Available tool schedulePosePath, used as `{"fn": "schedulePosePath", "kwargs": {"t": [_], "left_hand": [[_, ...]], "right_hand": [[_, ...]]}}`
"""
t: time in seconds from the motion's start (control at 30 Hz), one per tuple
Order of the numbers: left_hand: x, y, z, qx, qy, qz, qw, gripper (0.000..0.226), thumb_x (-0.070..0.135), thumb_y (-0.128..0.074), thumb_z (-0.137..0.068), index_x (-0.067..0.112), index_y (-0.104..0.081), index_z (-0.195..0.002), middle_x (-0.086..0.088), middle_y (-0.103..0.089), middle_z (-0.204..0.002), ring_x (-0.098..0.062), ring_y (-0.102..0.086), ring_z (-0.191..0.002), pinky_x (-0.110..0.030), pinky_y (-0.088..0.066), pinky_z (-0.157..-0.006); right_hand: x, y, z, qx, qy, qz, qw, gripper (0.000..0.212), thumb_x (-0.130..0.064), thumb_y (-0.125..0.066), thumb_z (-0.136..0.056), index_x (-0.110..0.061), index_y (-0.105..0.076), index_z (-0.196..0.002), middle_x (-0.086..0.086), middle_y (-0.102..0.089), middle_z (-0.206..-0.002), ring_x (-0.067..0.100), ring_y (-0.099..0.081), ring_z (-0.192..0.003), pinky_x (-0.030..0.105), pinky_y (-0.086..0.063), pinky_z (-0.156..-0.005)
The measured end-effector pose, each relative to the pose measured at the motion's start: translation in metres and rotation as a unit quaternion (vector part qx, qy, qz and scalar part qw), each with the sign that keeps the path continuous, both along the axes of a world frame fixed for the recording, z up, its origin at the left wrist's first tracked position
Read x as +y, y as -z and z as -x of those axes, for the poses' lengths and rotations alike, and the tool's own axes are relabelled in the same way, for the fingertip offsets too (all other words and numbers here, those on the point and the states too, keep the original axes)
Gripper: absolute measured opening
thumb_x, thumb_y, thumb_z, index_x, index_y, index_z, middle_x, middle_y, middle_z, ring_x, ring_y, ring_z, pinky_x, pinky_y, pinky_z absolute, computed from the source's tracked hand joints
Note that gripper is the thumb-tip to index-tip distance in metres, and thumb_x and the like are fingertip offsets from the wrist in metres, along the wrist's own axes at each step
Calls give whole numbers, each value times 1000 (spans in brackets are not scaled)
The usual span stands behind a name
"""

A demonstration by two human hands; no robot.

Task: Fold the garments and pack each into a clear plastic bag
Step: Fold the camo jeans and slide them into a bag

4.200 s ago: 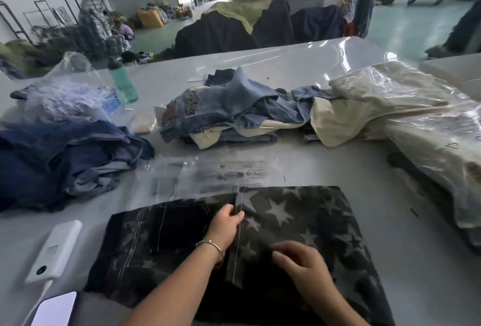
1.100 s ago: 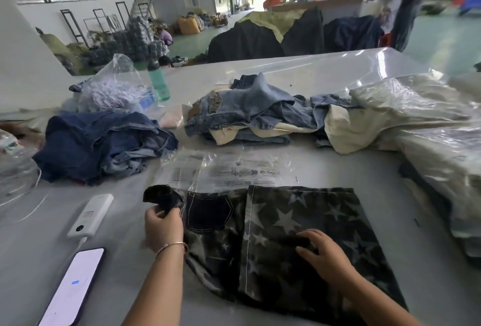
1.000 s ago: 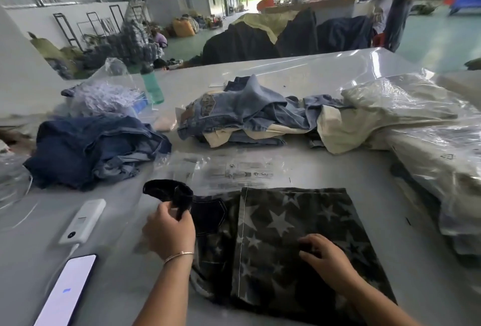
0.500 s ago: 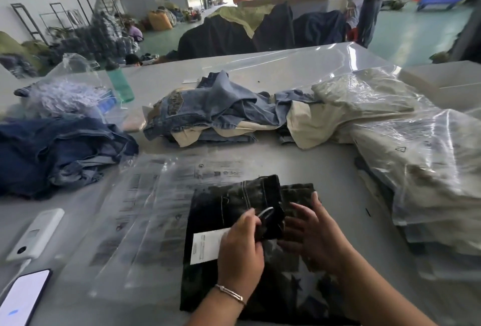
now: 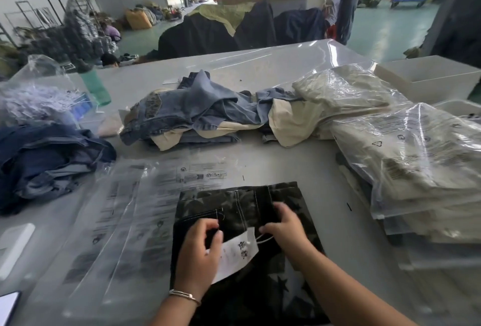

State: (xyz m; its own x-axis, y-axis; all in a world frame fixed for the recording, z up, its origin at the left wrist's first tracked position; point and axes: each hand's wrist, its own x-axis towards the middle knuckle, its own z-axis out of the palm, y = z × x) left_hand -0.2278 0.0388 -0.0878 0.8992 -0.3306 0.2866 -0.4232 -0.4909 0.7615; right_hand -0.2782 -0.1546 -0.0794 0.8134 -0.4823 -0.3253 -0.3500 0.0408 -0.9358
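My left hand (image 5: 198,255) had its fingers curled, pinching the white paper tag (image 5: 238,254) against the folded star-print garment (image 5: 242,237); my right hand (image 5: 285,229) gripped the folded edge of the same dark cloth, with the tag's white string running to it; the garment lay flat just in front of me on the grey table (image 5: 307,174), its near part overlapping the clear plastic bags (image 5: 125,216) spread flat to the left; a metal bracelet (image 5: 184,295) sat on my left wrist.

The table was wide and pale under a glossy film, in a big hall with a green floor, grey walls and an open doorway onto trees; beyond the garment lay a heap of light denim and cream clothes (image 5: 197,114); to the right rose a stack of bagged cream garments (image 5: 406,159), with a white box (image 5: 426,78) behind it; at the left sat a dark blue denim pile (image 5: 49,159), a bag of pale scraps (image 5: 39,96) and a green bottle (image 5: 95,86).

The frame blurred with motion, so the tag's print was unreadable; a white device (image 5: 13,247) and a phone (image 5: 7,307) were cut off at the left edge.
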Motion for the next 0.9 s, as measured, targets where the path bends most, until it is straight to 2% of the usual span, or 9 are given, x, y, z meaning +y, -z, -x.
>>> {"fn": "schedulePosePath", "kwargs": {"t": [0.1,0.17,0.33,0.53,0.63,0.7,0.73,0.8,0.9], "left_hand": [[14,-9,-23,-31,-105,-14,994,20,9,-65,-86,15,-59,-104,1,-62,-103,-22,-58,-100,-37,-47,-89],[19,-9,-31,-17,-149,-52,987,28,13,-68,-84,12,-58,-110,-5,-61,-110,-28,-53,-108,-38,-41,-91],[3,11,-17,218,-92,-95,967,69,48,-61,-88,11,-37,-140,-10,-44,-144,-27,-42,-131,-38,-34,-106],[-2,19,-17,358,-82,-41,929,84,63,-65,-76,12,-43,-138,-7,-52,-137,-25,-50,-125,-35,-40,-101],[-8,21,-16,354,-69,-84,929,85,59,-70,-74,8,-45,-137,-8,-52,-139,-24,-48,-128,-30,-38,-96],[-14,25,-16,331,-79,-119,933,71,49,-72,-78,7,-49,-132,-11,-56,-134,-27,-53,-122,-28,-39,-92],[-16,25,-18,329,-88,-127,932,59,44,-73,-79,9,-54,-123,-12,-60,-126,-28,-57,-113,-28,-41,-88],[-21,25,-22,344,-111,-112,926,45,38,-77,-76,9,-56,-105,-12,-65,-111,-27,-60,-94,-31,-47,-83],[-26,21,-25,317,-144,-80,934,56,44,-82,-67,7,-55,-99,-10,-65,-101,-30,-62,-93,-36,-50,-79]], "right_hand": [[-31,-19,19,-106,58,-61,991,79,20,-64,-67,-34,-57,-124,-2,-72,-94,16,-72,-78,26,-56,-59],[-50,-22,36,-77,43,-33,996,88,20,-62,-67,-45,-53,-125,-4,-71,-99,18,-72,-82,27,-56,-61],[-55,0,57,165,5,127,978,79,13,-55,-73,-23,-42,-142,6,-61,-117,24,-59,-102,33,-52,-82],[-61,9,58,204,94,207,952,74,0,-51,-76,-22,-32,-144,6,-60,-111,24,-59,-93,33,-48,-69],[-61,14,62,286,65,266,918,29,-9,-52,-75,-15,-54,-103,5,-61,-91,26,-59,-84,30,-43,-62],[-59,14,63,312,58,294,902,3,-13,-57,-76,-11,-55,-75,6,-59,-76,25,-58,-71,26,-38,-55],[-61,16,62,309,63,303,899,13,-14,-59,-77,-11,-52,-66,5,-56,-70,23,-55,-63,25,-35,-51],[-65,18,62,304,83,310,897,23,-15,-60,-80,-11,-48,-61,4,-51,-68,19,-48,-54,24,-31,-47],[-72,20,65,273,113,302,906,6,-12,-60,-79,-11,-55,-76,3,-56,-73,20,-53,-63,26,-35,-49]]}}
